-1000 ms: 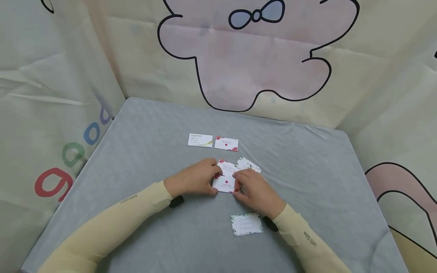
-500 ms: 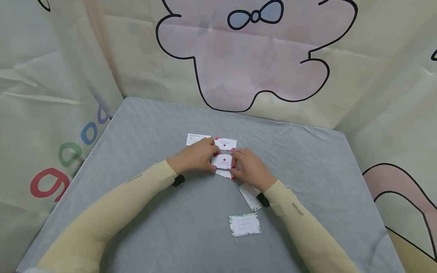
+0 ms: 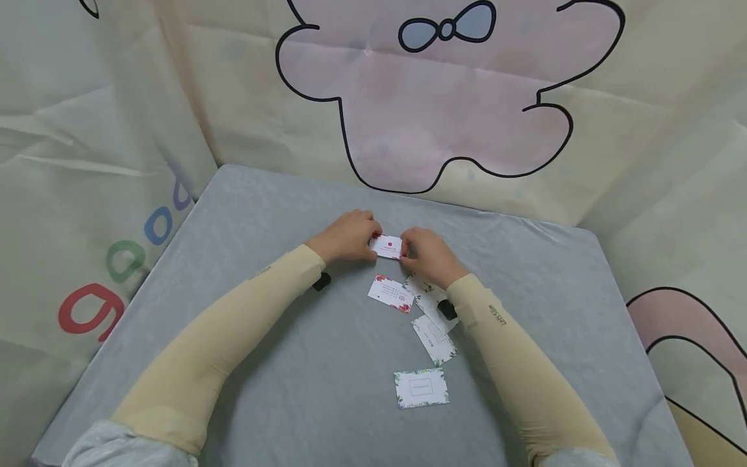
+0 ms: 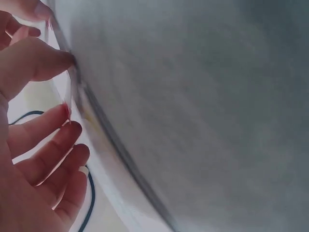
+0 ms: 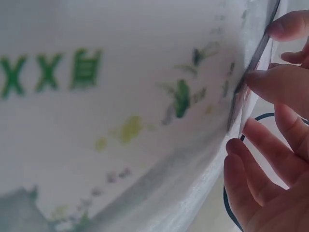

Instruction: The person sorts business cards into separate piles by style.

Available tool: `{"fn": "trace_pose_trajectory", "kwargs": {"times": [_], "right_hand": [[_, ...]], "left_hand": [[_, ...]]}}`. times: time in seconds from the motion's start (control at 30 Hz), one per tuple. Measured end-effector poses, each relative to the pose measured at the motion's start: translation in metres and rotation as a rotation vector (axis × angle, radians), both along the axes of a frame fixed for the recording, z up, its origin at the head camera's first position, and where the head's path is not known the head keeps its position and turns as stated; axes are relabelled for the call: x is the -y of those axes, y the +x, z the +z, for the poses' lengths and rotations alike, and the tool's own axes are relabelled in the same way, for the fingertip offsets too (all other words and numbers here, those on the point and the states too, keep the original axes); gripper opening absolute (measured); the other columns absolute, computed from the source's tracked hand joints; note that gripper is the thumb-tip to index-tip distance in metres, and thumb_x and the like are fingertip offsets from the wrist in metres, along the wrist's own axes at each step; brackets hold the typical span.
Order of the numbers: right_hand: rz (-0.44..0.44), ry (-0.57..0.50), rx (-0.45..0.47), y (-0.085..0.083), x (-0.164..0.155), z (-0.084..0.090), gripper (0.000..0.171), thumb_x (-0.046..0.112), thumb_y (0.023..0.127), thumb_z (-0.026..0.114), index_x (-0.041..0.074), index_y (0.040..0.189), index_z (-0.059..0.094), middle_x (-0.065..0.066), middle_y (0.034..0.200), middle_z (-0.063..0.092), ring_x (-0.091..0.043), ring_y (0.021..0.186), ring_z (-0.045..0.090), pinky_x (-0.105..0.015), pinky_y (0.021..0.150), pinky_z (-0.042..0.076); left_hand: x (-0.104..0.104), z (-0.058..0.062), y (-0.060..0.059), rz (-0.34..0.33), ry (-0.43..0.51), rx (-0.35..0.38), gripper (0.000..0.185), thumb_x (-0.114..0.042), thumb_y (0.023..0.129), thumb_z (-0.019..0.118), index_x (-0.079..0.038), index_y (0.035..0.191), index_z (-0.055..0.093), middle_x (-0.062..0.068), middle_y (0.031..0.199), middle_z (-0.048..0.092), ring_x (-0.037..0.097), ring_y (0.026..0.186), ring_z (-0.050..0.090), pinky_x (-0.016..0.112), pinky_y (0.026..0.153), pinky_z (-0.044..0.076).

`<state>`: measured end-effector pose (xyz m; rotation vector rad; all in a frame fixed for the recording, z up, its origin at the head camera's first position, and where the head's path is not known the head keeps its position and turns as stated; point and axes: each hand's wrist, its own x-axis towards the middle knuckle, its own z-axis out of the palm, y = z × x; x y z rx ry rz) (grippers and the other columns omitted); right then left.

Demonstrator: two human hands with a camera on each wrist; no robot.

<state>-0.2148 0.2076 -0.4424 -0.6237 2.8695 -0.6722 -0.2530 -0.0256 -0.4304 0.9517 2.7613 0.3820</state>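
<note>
from the head view, the held card (image 3: 388,246) lies directly between the left hand (image 3: 348,235) and the right hand (image 3: 432,256), its long axis running side to side across the desk (image 3: 327,402), so neither hand is nearer: each touches one short end. the fingers of both hands pinch it, thumb at the near edge, fingertip at the far edge. whether it rests flat or is slightly raised, and whether more cards sit beneath, i cannot tell. on its near side, the red card (image 3: 391,294) slants down to the right, its right end meeting the upper leafy card (image 3: 428,300); which is on top is unclear. the middle leafy card (image 3: 434,342) adjoins that one at a tilt, and the lower leafy card (image 3: 421,388) sits apart, closest to the person. the right sleeve (image 3: 513,363) and the camera (image 3: 447,310) partly cover the upper one. from the left wrist, the held card shows nearly edge-on, thumb and index tip on opposite edges, the other fingers bent clear. from the right wrist, a blurred green-lettered card (image 5: 111,53) fills much of the view, while thumb and finger pinch the held card at the frame's side.
</note>
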Motion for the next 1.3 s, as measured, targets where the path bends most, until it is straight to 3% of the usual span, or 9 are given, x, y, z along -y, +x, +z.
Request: {"fn": "trace_pose_trajectory", "kwargs": {"times": [0.3,0.57,0.8,0.87,1.0,1.13,1.3], "right_hand": [[-0.003,-0.023,0.029,-0.003,-0.003,-0.007,0.015,0.017,0.098,0.077,0.015,0.094,0.063,-0.004,0.11,0.067,-0.025,0.1,0.056,-0.041,0.089,0.045],[-0.011,-0.015,0.049,-0.003,-0.004,-0.006,0.016,0.019,0.099,0.077,0.015,0.094,0.062,-0.005,0.106,0.065,-0.025,0.096,0.056,-0.04,0.085,0.045],[-0.007,-0.025,0.028,0.001,-0.006,-0.006,0.017,0.019,0.098,0.078,0.015,0.093,0.062,-0.007,0.124,0.068,-0.026,0.112,0.059,-0.044,0.098,0.049],[-0.009,-0.037,0.011,0.009,-0.008,-0.005,0.016,0.019,0.098,0.078,0.015,0.093,0.063,-0.007,0.131,0.068,-0.027,0.119,0.061,-0.046,0.105,0.05],[0.028,-0.046,-0.029,0.033,-0.01,0.0,0.017,0.018,0.096,0.079,0.015,0.091,0.063,-0.009,0.13,0.07,-0.031,0.125,0.062,-0.05,0.111,0.05],[0.077,-0.009,-0.064,0.063,-0.008,0.002,0.021,0.019,0.092,0.084,0.017,0.088,0.064,-0.008,0.131,0.073,-0.031,0.126,0.063,-0.048,0.108,0.052],[0.125,0.042,-0.098,0.09,-0.004,-0.003,0.023,0.019,0.091,0.085,0.017,0.086,0.063,-0.007,0.128,0.073,-0.027,0.12,0.063,-0.041,0.1,0.055]], "left_hand": [[-0.002,-0.009,-0.006,0.014,-0.025,-0.007,0.045,-0.036,0.089,0.082,-0.013,0.127,0.076,0.006,0.116,0.063,0.025,0.106,0.057,0.047,0.101,0.047],[-0.004,-0.008,-0.004,0.015,-0.038,0.004,0.046,-0.038,0.091,0.08,-0.012,0.128,0.075,0.006,0.118,0.062,0.024,0.107,0.055,0.048,0.102,0.047],[-0.003,-0.005,0.007,-0.002,0.009,-0.038,0.056,-0.038,0.093,0.08,-0.009,0.139,0.07,0.008,0.124,0.065,0.025,0.111,0.059,0.046,0.104,0.05],[-0.004,-0.005,0.015,-0.025,0.068,-0.033,0.057,-0.036,0.093,0.079,-0.008,0.142,0.069,0.009,0.126,0.067,0.024,0.111,0.062,0.044,0.103,0.052],[-0.003,-0.005,0.034,-0.105,0.178,0.047,0.052,-0.031,0.095,0.08,-0.007,0.14,0.071,0.008,0.127,0.071,0.022,0.112,0.066,0.04,0.104,0.054],[0.001,-0.006,0.052,-0.201,0.158,0.111,0.054,-0.031,0.092,0.085,-0.008,0.139,0.071,0.006,0.132,0.071,0.023,0.122,0.066,0.039,0.112,0.051],[0.003,-0.01,0.063,-0.221,0.14,0.11,0.054,-0.027,0.089,0.089,-0.009,0.137,0.071,0.005,0.132,0.07,0.023,0.124,0.064,0.04,0.113,0.05]]}}
